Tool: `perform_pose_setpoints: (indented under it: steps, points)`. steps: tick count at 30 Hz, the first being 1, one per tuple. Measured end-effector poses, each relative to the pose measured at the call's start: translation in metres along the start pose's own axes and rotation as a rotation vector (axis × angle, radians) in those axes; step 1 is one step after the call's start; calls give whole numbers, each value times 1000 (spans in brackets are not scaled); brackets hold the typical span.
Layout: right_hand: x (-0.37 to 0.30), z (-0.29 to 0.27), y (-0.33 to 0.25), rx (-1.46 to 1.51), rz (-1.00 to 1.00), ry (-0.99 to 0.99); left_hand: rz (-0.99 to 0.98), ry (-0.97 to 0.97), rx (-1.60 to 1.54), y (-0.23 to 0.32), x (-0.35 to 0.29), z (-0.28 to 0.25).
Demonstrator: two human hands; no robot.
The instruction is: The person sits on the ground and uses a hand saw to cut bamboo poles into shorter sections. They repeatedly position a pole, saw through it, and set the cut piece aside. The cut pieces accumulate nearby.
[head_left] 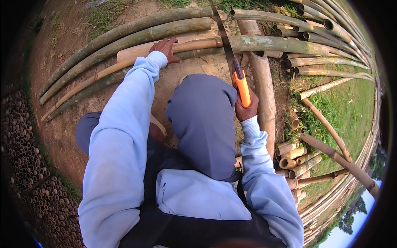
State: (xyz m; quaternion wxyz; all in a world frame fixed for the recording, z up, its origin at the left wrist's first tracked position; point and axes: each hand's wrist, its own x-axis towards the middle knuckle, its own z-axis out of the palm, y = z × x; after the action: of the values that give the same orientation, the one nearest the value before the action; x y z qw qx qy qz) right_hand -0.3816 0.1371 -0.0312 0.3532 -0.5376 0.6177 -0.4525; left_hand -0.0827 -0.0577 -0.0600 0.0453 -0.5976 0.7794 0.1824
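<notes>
Two hands busy — left hand [165, 48] flat on bamboo pole [194, 44], right hand [247, 108] gripping saw [240, 84].

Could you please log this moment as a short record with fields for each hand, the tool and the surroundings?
Left hand: left hand pressed flat on a pale bamboo pole, bracing it
Right hand: right hand gripping the orange handle of a hand saw
Saw blade: reaches forward across the green bamboo pole
Support: thick bamboo post under the poles
Right side: cut bamboo pieces on grass
Left side: stacked bamboo ends
</notes>
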Motion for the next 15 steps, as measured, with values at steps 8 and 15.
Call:
perform_pose_setpoints:
  steps: [8, 15]
  points:
    - [-10, -6, -13, 88, 105, -50, 143, 278, -14, 0, -39, 29]
    - [-8, 2, -19, -22, -36, -30, 102, 10, 35, 14, -77, 92]
